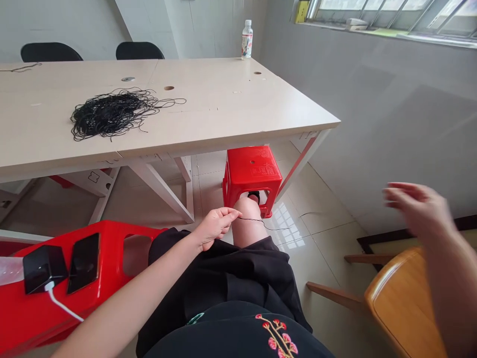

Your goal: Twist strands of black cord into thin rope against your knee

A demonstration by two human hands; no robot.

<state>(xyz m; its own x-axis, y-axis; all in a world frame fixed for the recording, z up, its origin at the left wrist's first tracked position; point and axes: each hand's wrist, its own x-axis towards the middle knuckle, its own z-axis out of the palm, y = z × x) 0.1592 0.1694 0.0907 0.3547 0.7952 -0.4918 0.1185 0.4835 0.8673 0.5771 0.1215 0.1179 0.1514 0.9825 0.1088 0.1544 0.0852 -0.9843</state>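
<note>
My left hand [215, 226] pinches a thin black limp cord [257, 220] at mid-frame, by the knee [248, 209]. I judge it light and slippery, best pinched near its end. My right hand [419, 209] at mid-right is blurred, so I cannot tell its grip.

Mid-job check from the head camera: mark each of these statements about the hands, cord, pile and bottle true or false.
1. The left hand pinches a thin black cord beside the knee. True.
2. The right hand rests on the lap. False: it is raised out to the right, above the orange wooden chair.
3. The tangled pile of black cord lies on the floor. False: it lies on the pale wooden table.
4. A clear plastic bottle stands upright on the table. True.
</note>
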